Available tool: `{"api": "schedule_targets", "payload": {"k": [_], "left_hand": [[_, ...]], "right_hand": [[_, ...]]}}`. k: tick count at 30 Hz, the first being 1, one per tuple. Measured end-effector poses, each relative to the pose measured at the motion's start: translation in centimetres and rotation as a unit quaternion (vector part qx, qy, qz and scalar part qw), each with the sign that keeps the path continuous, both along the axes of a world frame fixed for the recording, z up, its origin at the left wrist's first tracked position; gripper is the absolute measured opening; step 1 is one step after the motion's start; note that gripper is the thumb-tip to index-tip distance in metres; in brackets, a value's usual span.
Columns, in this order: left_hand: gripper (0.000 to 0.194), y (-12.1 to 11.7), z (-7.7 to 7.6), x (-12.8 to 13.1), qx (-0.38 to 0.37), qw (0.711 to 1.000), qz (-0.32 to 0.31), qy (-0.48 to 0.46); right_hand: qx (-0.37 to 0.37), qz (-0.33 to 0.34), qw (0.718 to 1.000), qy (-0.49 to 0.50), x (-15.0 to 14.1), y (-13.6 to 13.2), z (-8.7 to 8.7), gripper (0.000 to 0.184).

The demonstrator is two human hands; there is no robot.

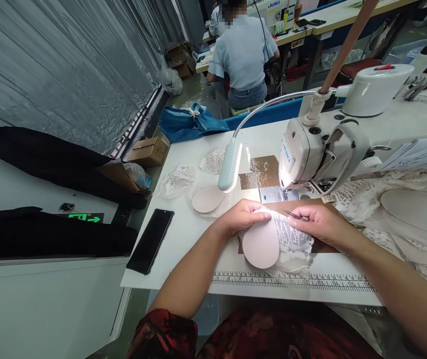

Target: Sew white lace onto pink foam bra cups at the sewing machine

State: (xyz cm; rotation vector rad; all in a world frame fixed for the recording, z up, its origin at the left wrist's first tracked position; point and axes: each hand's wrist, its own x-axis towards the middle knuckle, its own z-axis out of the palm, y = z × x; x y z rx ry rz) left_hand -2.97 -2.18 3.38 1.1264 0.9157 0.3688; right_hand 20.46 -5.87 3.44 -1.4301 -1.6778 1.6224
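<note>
My left hand (240, 215) is closed on the top edge of a pale pink padded cup (260, 245) that has white lace (295, 243) laid over its right side. My right hand (320, 222) pinches a thin pair of metal tweezers (295, 215), with the tips pointing left onto the lace. Both hands rest on the white table (183, 234), just in front of the needle area of a white sewing machine (311, 154).
A gooseneck lamp (229, 165) shines over another pink cup (206, 198) and lace pieces (178, 180). A black phone (149, 240) lies to the left. More lace and cups (404, 209) are piled at the right. A ruler strip (292, 280) runs along the front edge. A person (241, 55) sits behind.
</note>
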Motion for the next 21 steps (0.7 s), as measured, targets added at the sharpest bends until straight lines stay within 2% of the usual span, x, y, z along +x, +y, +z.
{"api": "schedule_targets", "payload": {"k": [5,9,13,16,19,21], "left_hand": [[0.024,0.1,-0.2,-0.3,0.119,0.990,-0.032,0.067],[0.016,0.7,0.3,0.1,0.234,0.954,-0.064,0.177],[0.018,2.6,0.8,1.2,0.317,0.918,-0.114,0.211],[0.021,4.5,0.7,2.1,0.349,0.896,-0.155,0.228],[0.022,5.5,0.8,2.6,0.418,0.857,-0.173,0.248],[0.022,5.2,1.3,2.5,0.490,0.814,-0.156,0.271]], "right_hand": [[0.092,-0.011,0.993,-0.074,0.5,0.2,0.0,0.033],[0.151,0.008,0.976,-0.154,1.6,0.2,0.6,0.030],[0.181,0.044,0.941,-0.283,2.4,0.1,1.1,0.040],[0.253,0.073,0.910,-0.321,2.3,0.2,0.6,0.039],[0.311,0.104,0.890,-0.315,2.0,0.2,-0.7,0.028],[0.335,0.111,0.876,-0.328,1.9,0.2,-1.5,0.037]]}}
